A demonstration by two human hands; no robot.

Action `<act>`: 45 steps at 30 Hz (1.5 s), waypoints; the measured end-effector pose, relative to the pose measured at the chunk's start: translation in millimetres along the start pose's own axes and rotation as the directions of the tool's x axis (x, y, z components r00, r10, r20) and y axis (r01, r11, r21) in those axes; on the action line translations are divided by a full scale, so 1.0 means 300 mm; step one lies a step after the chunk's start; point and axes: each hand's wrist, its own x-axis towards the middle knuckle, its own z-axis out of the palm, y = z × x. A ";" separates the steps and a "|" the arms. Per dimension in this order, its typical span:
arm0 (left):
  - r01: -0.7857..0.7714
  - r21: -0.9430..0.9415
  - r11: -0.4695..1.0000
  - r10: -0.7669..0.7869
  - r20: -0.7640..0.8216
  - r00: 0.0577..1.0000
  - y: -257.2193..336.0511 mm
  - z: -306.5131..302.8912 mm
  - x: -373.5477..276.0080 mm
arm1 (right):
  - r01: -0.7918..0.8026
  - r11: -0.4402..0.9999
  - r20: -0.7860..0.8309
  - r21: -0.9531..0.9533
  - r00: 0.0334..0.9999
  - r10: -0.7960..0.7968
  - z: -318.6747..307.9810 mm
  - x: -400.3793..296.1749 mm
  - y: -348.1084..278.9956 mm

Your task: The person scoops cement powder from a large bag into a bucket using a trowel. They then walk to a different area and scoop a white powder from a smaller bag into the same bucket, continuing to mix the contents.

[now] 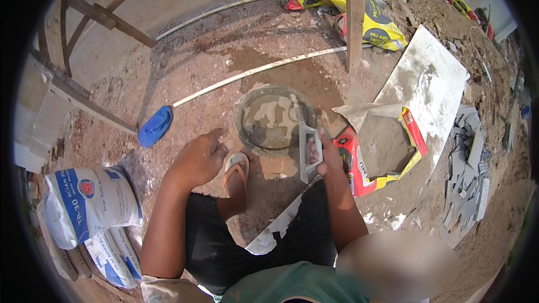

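Note:
My right hand point(322, 151) grips the handle of a grey plastering trowel point(304, 151). Its long blade stands on edge against the right side of a round mixing tub point(238, 124). Wet grey-brown mortar point(269, 113) with water on it lies in the tub. To the tub's lower left, my left hand point(200, 158) hangs above my sandalled foot, holding nothing, its thumb and forefinger apart. Right of my right hand, a torn-open red and yellow bag point(356, 172) holds dry grey powder point(381, 145).
White and blue sacks point(94, 204) are stacked at left. A blue cap-like item point(156, 126) lies beside a white pipe point(257, 71). A wooden post point(355, 21) rises beyond the tub. At right are a smeared white board point(425, 71) and broken tile pieces point(465, 168).

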 end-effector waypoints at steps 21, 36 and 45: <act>-0.046 0.008 0.999 0.046 0.003 0.999 0.009 0.010 0.004 | 0.194 0.958 -0.162 -0.211 0.960 -0.229 -0.032 -0.271 -0.190; -0.049 0.080 0.996 0.050 -0.006 0.999 0.009 0.014 0.000 | 0.239 0.875 -0.794 -0.422 0.369 -0.484 -0.815 -0.306 -0.117; 0.120 0.054 0.991 -0.124 0.062 0.990 0.015 -0.009 -0.023 | -0.093 0.696 -0.702 -0.712 0.124 -0.702 -1.014 -0.128 -0.218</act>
